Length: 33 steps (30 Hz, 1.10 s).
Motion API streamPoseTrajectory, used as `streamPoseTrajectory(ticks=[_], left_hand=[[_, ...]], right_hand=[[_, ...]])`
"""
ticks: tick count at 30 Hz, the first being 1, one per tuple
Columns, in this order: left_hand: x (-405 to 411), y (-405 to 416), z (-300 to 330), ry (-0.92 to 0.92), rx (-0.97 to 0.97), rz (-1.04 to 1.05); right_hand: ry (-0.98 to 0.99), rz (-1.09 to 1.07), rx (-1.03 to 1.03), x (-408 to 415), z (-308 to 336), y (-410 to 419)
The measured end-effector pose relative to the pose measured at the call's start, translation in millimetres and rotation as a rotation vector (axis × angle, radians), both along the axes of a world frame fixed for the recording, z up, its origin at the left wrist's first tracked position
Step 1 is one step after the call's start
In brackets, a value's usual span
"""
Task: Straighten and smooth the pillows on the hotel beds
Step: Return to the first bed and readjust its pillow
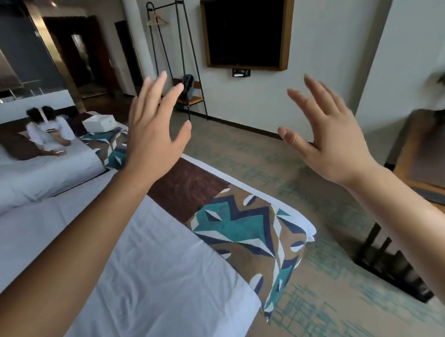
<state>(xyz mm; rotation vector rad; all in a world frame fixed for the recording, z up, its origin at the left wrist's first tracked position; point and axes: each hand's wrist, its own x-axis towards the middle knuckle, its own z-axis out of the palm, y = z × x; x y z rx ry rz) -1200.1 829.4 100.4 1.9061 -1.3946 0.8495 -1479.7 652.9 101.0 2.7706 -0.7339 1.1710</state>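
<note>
Both my hands are raised in the air in front of me with spread, straight fingers, holding nothing. My left hand (155,128) hovers above the foot of the near bed (133,250), which has a white sheet and a patterned brown and teal runner (248,231). My right hand (322,134) floats over the carpet, right of the bed. A second bed (36,173) lies at the far left with a brown cushion (16,148) on it. No pillow of the near bed is in view.
Two people (49,131) sit on the far bed beside a white box (99,123). A wall television (245,28) and a black coat rack (176,54) stand ahead. A wooden desk (427,162) is at the right. Carpet (312,279) runs between bed and desk.
</note>
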Motion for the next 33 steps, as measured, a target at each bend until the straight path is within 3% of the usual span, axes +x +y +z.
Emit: streamPoseTrajectory(ticks=[4, 9, 17, 24, 33], left_hand=[[2.0, -70.7, -14.3, 0.044, -0.003, -0.078], [25.6, -156.5, -31.6, -0.031, -0.023, 0.015], [59.4, -314.5, -32.7, -0.058, -0.042, -0.134], [35.0, -435.1, -52.8, -0.026, 0.052, -0.178], [-28.5, -582.6, -51.7, -0.011, 0.122, -0.123]], right_hand=[[0.004, -0.108, -0.022, -6.1, -5.8, -51.2], [0.039, -0.284, -0.148, -3.8, -18.0, -116.2], [0.043, -0.521, -0.148, -5.3, -6.4, -229.8], [0.024, -0.706, -0.146, -27.2, -16.7, -320.7], [0.058, -0.649, -0.173, -76.4, -34.9, -488.5]])
